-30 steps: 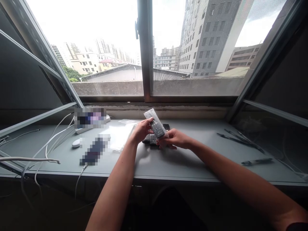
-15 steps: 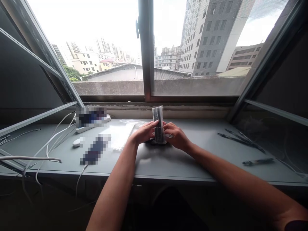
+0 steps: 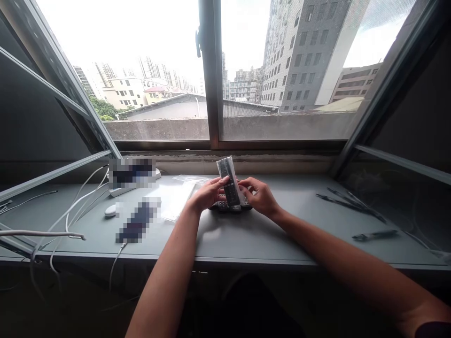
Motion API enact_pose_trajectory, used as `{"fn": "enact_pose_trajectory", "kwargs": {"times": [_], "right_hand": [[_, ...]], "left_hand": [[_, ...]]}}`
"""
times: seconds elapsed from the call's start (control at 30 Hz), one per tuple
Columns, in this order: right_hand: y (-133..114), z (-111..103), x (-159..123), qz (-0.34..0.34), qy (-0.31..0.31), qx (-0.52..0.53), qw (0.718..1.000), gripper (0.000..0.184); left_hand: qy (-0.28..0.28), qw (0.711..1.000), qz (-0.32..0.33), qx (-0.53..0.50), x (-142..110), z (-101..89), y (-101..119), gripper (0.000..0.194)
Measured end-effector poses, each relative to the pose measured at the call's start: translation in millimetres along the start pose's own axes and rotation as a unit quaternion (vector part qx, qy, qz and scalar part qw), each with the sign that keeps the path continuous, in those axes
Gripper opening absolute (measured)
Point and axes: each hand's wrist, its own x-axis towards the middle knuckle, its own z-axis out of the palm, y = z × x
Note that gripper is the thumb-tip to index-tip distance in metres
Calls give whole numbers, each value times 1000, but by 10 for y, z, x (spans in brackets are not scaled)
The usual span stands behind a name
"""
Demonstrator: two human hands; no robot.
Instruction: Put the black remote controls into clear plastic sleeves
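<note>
Head view | bagged remote (image 3: 230, 191) held over the dark remotes (image 3: 222, 205) on the bench (image 3: 282, 244) | left hand (image 3: 207, 193): fingers narrow, holding it; right hand (image 3: 260, 196): fingers curled at its edge, grip unclear | two-handed hold probably steadies it for turning | half a second ago nearly upright; now leaning left, showing more face.
</note>
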Motion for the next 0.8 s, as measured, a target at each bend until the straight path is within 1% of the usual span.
{"fn": "enact_pose_trajectory", "kwargs": {"times": [0.13,0.23,0.33,0.4,0.47,0.6,0.67,0.7,0.73,0.8], "right_hand": [[-67,-19,-12,72,-2,36,997,51],[-69,-6,-29,97,-50,75,991,57],[-31,20,-30,116,-104,117,981,75],[-10,16,-7,124,-116,140,975,79],[-1,-23,38,129,-108,158,973,80],[20,-194,150,144,-57,167,974,79],[55,-300,190,153,-39,120,980,73],[79,-353,202,154,-31,69,985,68],[106,-401,209,153,-25,-2,988,61],[164,-482,209,142,-25,-151,978,54]], "left_hand": [[43,998,40,-2,44,-36,-27,49],[27,998,46,14,45,-47,-52,48],[2,999,43,32,46,-35,-77,47],[11,998,50,33,60,-25,-84,47],[32,998,62,11,83,-23,-82,46],[83,993,72,-39,123,-50,-62,41],[122,989,75,-44,133,-74,-55,36],[142,986,78,-43,139,-87,-54,34],[159,983,83,-41,145,-101,-54,33],[187,977,95,-27,158,-128,-57,30]]}}
